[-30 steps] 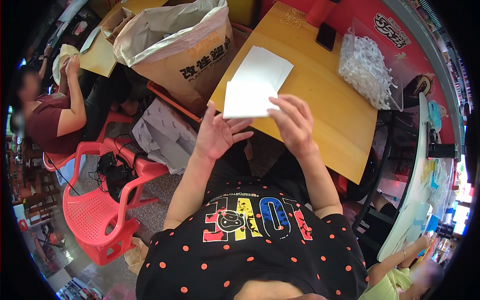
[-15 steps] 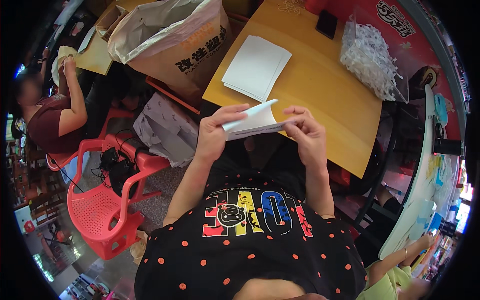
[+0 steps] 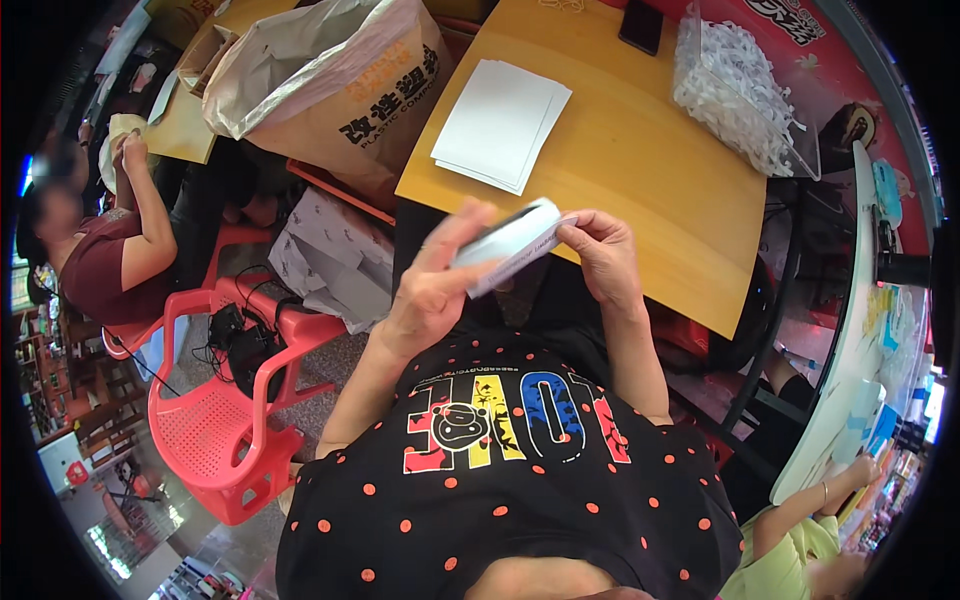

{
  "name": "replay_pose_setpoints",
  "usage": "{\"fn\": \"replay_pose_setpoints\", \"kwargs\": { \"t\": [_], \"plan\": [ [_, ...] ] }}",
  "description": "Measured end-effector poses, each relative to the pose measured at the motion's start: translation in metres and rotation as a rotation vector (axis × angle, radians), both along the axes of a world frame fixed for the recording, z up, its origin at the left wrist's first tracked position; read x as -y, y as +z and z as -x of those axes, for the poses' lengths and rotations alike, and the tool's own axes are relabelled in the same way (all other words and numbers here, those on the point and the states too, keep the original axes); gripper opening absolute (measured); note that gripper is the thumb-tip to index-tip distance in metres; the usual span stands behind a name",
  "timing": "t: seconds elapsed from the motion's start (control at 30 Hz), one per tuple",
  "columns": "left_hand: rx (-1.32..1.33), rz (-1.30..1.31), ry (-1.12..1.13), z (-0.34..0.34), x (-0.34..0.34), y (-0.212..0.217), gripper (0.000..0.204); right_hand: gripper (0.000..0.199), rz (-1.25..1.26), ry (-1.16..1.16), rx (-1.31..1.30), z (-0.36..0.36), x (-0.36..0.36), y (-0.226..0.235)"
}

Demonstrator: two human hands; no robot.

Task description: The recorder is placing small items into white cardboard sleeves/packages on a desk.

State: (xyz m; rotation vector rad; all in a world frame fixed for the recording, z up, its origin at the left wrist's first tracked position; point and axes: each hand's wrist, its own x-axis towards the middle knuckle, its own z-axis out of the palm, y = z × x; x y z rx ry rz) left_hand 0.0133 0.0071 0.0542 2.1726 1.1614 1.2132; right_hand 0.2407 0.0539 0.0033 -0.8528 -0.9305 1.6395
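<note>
A small white paper carton (image 3: 515, 238), folded, with print along its near side, is held above my lap at the table's front edge. My left hand (image 3: 428, 292) grips its left end, the thumb along the near side and the fingers behind, smeared by motion. At the carton's right end my right hand (image 3: 603, 258) pinches a corner between thumb and index finger. A dark gap shows along the carton's upper side. Beyond it, a stack of white sheets (image 3: 500, 125) lies on the yellow wooden table (image 3: 610, 150).
A clear bin of white paper strips (image 3: 735, 95) and a black phone (image 3: 641, 27) are on the table. To the left stand a large woven sack (image 3: 330, 100) and a red plastic chair (image 3: 215, 405) with black cables. Co-workers sit at far left and lower right.
The carton has tilted, its right end now higher, and looks more boxlike. My left hand has turned and its fingers have lifted. My right hand has shifted slightly left, to the carton's corner.
</note>
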Motion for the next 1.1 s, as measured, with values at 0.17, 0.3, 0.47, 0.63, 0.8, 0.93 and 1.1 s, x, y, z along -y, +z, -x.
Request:
{"fn": "replay_pose_setpoints", "kwargs": {
  "t": [0.17, 0.3, 0.47, 0.63, 0.8, 0.93, 1.1],
  "plan": [
    [0.765, 0.664, 0.277, 0.013, 0.023, -0.011, 0.017, 0.007, -0.24, -0.121, 0.159, -0.008, 0.002, 0.016],
    [1.163, 1.202, 0.028, 0.007, 0.019, -0.009, 0.021, 0.005, -0.303, 0.011, 0.247, -0.008, 0.003, 0.023],
    [1.052, 1.126, 0.0, 0.001, 0.018, -0.015, 0.023, 0.005, -0.165, -0.019, 0.202, -0.002, 0.007, 0.023],
    [0.942, 1.03, 0.064, -0.007, 0.019, -0.024, 0.023, 0.007, -0.099, -0.085, 0.197, 0.001, 0.008, 0.009],
    [1.01, 1.043, 0.08, -0.01, 0.016, -0.028, 0.024, 0.008, -0.267, -0.158, 0.365, 0.007, 0.004, 0.001],
    [1.095, 1.067, 0.074, -0.008, 0.014, -0.03, 0.026, 0.01, -0.145, -0.123, 0.235, 0.01, 0.005, -0.003],
    [1.118, 0.986, 0.047, -0.011, 0.013, -0.023, 0.025, 0.013, -0.078, -0.121, 0.277, 0.01, 0.002, -0.003]
  ]
}}
